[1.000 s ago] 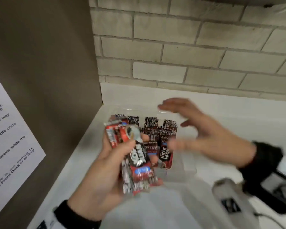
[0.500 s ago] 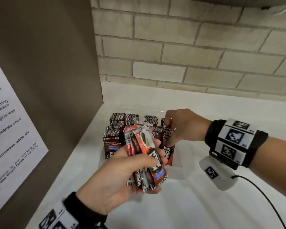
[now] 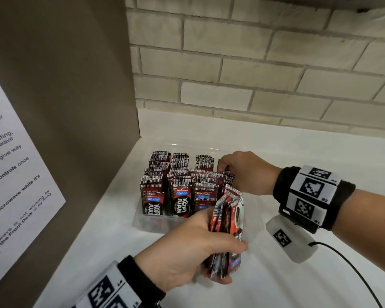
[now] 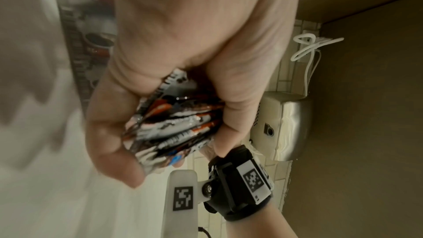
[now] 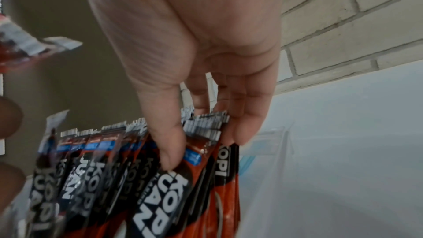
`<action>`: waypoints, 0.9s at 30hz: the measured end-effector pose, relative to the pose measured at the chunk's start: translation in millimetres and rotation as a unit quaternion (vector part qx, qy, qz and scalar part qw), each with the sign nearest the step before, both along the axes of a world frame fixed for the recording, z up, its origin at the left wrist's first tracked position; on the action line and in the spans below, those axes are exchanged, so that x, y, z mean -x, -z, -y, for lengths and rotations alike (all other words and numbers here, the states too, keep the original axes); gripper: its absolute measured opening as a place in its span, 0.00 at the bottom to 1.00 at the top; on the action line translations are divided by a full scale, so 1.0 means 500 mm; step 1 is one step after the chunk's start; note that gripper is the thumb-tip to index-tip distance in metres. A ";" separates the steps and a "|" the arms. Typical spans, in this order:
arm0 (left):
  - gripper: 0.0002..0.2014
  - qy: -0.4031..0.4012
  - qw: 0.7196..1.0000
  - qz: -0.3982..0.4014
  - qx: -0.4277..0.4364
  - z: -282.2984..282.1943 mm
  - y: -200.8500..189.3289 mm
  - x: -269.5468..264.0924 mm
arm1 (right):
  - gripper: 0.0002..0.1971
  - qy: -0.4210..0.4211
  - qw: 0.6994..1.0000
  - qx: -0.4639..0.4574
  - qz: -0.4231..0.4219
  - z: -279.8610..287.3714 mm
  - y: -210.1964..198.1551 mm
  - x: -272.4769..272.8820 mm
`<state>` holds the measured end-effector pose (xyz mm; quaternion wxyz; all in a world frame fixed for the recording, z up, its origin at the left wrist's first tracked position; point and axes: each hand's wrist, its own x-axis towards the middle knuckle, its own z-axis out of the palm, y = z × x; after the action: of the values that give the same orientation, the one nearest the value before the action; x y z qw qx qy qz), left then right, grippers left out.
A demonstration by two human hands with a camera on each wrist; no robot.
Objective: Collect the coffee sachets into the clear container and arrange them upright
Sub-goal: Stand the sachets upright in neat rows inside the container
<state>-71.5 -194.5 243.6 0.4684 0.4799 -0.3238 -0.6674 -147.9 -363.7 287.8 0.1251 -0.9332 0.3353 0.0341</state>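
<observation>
A clear container [image 3: 151, 223] on the white counter holds rows of upright red-and-black coffee sachets [image 3: 180, 201]. My left hand [image 3: 227, 258] grips a loose bundle of sachets [image 3: 229, 218] just in front of the container's right front corner; the left wrist view shows the bundle [image 4: 174, 126] squeezed between thumb and curled fingers. My right hand [image 3: 225, 168] reaches into the container's right rear. In the right wrist view its thumb [image 5: 169, 151] lies on the front of a stack of upright sachets [image 5: 160, 187] and its fingers [image 5: 238, 129] sit behind, pinching it.
A brown panel with a printed paper notice [image 3: 13, 174] stands close on the left. A brick wall [image 3: 253, 74] runs behind. White counter [image 3: 298, 285] stretches right of the container, crossed by a black cable [image 3: 353, 274]. A steel appliance [image 4: 286, 129] shows in the left wrist view.
My right hand, spread open above the container a second ago, has dropped into its right rear and closed on sachets. My left hand has carried its bundle rightward and lower.
</observation>
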 end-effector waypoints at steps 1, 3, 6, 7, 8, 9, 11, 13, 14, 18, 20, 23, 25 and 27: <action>0.21 0.001 1.000 0.003 0.000 0.002 0.001 0.003 | 0.18 0.004 1.000 0.001 0.002 0.001 0.000 0.001; 0.22 0.002 1.000 0.012 0.005 0.008 0.003 0.011 | 0.16 0.011 1.000 -0.001 0.001 0.002 0.001 0.000; 0.16 -0.015 0.999 0.027 0.009 0.019 0.004 0.020 | 0.19 0.032 0.999 -0.007 0.011 0.007 0.003 -0.001; 0.15 -0.022 0.999 0.031 0.007 0.022 0.004 0.022 | 0.20 0.037 0.999 -0.014 0.022 0.008 0.003 -0.001; 0.15 -0.027 0.999 0.033 0.005 0.025 0.005 0.023 | 0.21 0.041 0.998 -0.027 0.035 0.008 0.003 0.000; 0.16 -0.028 0.999 0.035 0.006 0.028 0.006 0.024 | 0.22 0.044 0.997 -0.043 0.049 0.008 0.003 0.001; 0.17 -0.028 0.999 0.036 0.008 0.031 0.008 0.025 | 0.27 0.041 0.994 -0.077 0.062 0.009 0.004 0.004; 0.15 -0.027 0.999 0.036 0.009 0.031 0.009 0.024 | 0.28 0.027 0.994 -0.095 0.052 0.011 0.005 0.003; 0.15 -0.026 0.999 0.036 0.009 0.032 0.009 0.023 | 0.27 0.025 0.994 -0.101 0.043 0.013 0.007 0.002; 0.14 -0.024 0.999 0.042 0.004 0.033 0.011 0.023 | 0.29 0.044 0.991 -0.122 0.035 0.017 0.010 -0.004; 0.14 -0.023 0.999 0.042 0.005 0.034 0.012 0.024 | 0.29 0.050 0.991 -0.118 0.045 0.017 0.009 -0.004; 0.14 -0.022 0.999 0.040 0.008 0.036 0.012 0.025 | 0.28 0.059 0.990 -0.115 0.063 0.016 0.007 0.001; 0.14 -0.023 0.999 0.041 0.014 0.038 0.011 0.024 | 0.27 0.064 0.986 -0.131 0.076 0.017 0.005 0.007; 0.13 -0.026 0.998 0.045 0.020 0.040 0.010 0.026 | 0.26 0.070 0.983 -0.146 0.086 0.021 0.001 0.014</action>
<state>-84.5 -214.3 238.8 0.4804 0.5080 -0.3453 -0.6260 -154.8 -374.0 287.1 0.2901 -0.8786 0.3794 -0.0068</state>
